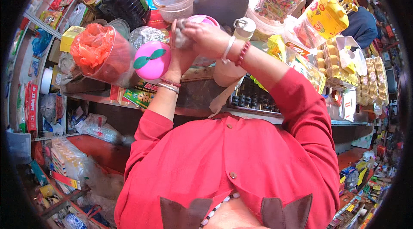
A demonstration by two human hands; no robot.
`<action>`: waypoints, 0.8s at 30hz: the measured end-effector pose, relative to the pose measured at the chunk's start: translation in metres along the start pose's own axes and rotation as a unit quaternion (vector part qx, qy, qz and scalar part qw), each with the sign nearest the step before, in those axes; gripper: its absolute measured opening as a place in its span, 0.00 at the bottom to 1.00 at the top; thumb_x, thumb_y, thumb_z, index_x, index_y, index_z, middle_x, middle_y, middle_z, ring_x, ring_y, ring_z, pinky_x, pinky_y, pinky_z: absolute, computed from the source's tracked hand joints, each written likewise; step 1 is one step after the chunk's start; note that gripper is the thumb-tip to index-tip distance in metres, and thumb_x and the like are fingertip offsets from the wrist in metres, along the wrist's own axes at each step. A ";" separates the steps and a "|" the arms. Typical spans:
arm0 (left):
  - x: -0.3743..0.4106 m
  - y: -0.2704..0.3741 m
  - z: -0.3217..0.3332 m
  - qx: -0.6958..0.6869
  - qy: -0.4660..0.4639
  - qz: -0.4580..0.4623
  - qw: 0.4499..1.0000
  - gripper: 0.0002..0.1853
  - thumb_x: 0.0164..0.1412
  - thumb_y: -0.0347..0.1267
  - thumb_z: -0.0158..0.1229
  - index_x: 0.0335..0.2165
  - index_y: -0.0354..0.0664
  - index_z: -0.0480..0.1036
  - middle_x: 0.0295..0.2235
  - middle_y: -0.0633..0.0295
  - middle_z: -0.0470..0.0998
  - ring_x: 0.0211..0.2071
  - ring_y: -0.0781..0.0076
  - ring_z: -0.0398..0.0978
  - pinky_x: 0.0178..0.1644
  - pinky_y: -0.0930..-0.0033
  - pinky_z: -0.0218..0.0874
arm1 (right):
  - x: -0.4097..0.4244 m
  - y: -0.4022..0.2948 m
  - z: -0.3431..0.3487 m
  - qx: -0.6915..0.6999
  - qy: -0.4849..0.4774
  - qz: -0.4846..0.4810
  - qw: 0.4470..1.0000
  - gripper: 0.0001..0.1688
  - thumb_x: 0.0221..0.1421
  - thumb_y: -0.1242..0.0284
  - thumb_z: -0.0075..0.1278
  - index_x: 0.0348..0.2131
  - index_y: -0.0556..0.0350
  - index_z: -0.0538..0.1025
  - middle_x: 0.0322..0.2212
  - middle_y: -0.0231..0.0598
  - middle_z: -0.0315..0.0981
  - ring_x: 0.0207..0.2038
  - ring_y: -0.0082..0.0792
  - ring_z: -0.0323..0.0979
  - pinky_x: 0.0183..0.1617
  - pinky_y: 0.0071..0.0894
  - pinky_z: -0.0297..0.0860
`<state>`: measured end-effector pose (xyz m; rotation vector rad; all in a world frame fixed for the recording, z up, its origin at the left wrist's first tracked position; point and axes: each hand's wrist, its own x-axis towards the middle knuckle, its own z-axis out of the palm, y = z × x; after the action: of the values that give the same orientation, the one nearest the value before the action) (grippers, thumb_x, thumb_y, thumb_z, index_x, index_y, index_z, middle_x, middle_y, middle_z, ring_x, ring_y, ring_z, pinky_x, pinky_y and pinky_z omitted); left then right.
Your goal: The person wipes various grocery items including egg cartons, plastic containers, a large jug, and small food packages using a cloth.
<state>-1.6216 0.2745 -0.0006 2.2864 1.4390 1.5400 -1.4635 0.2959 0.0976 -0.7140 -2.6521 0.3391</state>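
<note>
Both of my hands are together over the cluttered counter, with a crumpled grey cloth (pixel 181 38) between them, blurred. My left hand (pixel 184 57) is under and behind it, largely covered. Across its front lies my right hand (pixel 208 37), fingers bent against the cloth. Just left of my left wrist is a pink round container (pixel 152 60) with green leaf shapes on top. A pink-lidded tub (pixel 204 19) sits right behind my hands. Below my right forearm stand a white-capped bottle (pixel 244 29) and a paper roll (pixel 226 72) with a loose trailing strip.
A clear tub of red plastic bags (pixel 93 48) stands left. Dark-liquid jugs (pixel 222 1) and a lollipop jar (pixel 276 0) line the back. An abacus (pixel 253 100) lies near the counter edge. Egg trays (pixel 332 64) are stacked right; loaded shelves (pixel 53 106) flank the left.
</note>
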 end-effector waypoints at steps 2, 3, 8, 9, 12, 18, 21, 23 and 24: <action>-0.006 0.000 0.000 -0.070 0.025 -0.054 0.996 0.52 0.44 0.36 0.77 0.63 0.36 0.56 0.59 0.48 0.67 0.60 0.49 0.66 0.67 0.49 0.53 | -0.013 -0.019 -0.006 -0.024 0.003 -0.038 0.999 0.29 0.46 0.76 0.56 0.51 0.65 0.74 0.59 0.56 0.67 0.63 0.52 0.64 0.65 0.48 0.64; -0.006 0.003 0.001 -0.109 0.037 -0.076 0.991 0.52 0.44 0.36 0.77 0.63 0.36 0.56 0.59 0.47 0.67 0.61 0.49 0.65 0.68 0.48 0.51 | -0.018 -0.016 -0.002 -0.034 0.019 -0.052 0.998 0.30 0.46 0.77 0.55 0.51 0.64 0.74 0.60 0.55 0.66 0.64 0.52 0.63 0.65 0.48 0.64; 0.000 0.009 0.005 -0.211 0.073 -0.137 0.965 0.61 0.38 0.40 0.81 0.64 0.36 0.53 0.57 0.47 0.70 0.56 0.50 0.71 0.59 0.53 0.64 | 0.013 0.011 -0.003 -0.043 0.040 -0.017 0.998 0.30 0.49 0.73 0.58 0.53 0.59 0.74 0.54 0.52 0.72 0.59 0.51 0.68 0.64 0.45 0.66; 0.007 0.015 0.001 -0.207 0.067 -0.145 0.965 0.62 0.37 0.41 0.81 0.65 0.36 0.52 0.56 0.46 0.71 0.55 0.50 0.72 0.57 0.54 0.66 | 0.020 0.019 -0.002 -0.032 0.027 0.017 0.999 0.29 0.50 0.72 0.58 0.53 0.59 0.74 0.52 0.51 0.73 0.58 0.51 0.69 0.64 0.44 0.66; 0.013 0.032 -0.004 -0.131 0.054 -0.127 0.982 0.64 0.39 0.41 0.82 0.65 0.36 0.49 0.58 0.46 0.69 0.58 0.52 0.69 0.61 0.54 0.62 | 0.027 0.036 -0.006 -0.109 0.040 0.120 0.986 0.19 0.57 0.64 0.50 0.43 0.57 0.79 0.41 0.52 0.81 0.50 0.50 0.77 0.57 0.45 0.71; 0.005 0.036 -0.008 -0.093 0.043 -0.139 0.985 0.67 0.36 0.50 0.80 0.65 0.33 0.49 0.59 0.41 0.67 0.59 0.43 0.67 0.62 0.47 0.57 | 0.012 0.009 -0.023 -0.197 -0.030 0.247 0.948 0.18 0.59 0.68 0.47 0.37 0.63 0.81 0.35 0.57 0.82 0.40 0.54 0.82 0.45 0.47 0.77; 0.002 0.029 -0.008 -0.094 0.056 -0.130 0.985 0.66 0.38 0.52 0.79 0.66 0.35 0.49 0.59 0.42 0.67 0.59 0.44 0.67 0.63 0.46 0.54 | 0.000 -0.028 -0.026 -0.289 -0.072 0.239 0.924 0.15 0.57 0.68 0.50 0.36 0.61 0.82 0.34 0.55 0.83 0.38 0.50 0.83 0.40 0.45 0.78; 0.002 0.030 -0.009 -0.081 0.039 -0.142 0.986 0.66 0.39 0.53 0.78 0.66 0.37 0.48 0.60 0.44 0.67 0.59 0.44 0.66 0.63 0.45 0.51 | -0.009 -0.047 -0.027 -0.319 -0.072 0.210 0.921 0.14 0.54 0.70 0.52 0.34 0.62 0.82 0.31 0.50 0.83 0.34 0.44 0.83 0.34 0.41 0.78; 0.003 0.031 -0.009 -0.100 0.040 -0.139 0.984 0.65 0.41 0.54 0.76 0.67 0.39 0.48 0.61 0.45 0.67 0.61 0.46 0.65 0.63 0.44 0.48 | -0.013 -0.054 -0.026 -0.329 -0.071 0.199 0.921 0.14 0.54 0.70 0.52 0.34 0.63 0.82 0.30 0.49 0.82 0.33 0.43 0.83 0.33 0.40 0.78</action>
<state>-1.6076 0.2548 0.0214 1.8442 1.4709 1.6196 -1.4654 0.2473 0.1343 -1.4886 -2.7359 -0.4524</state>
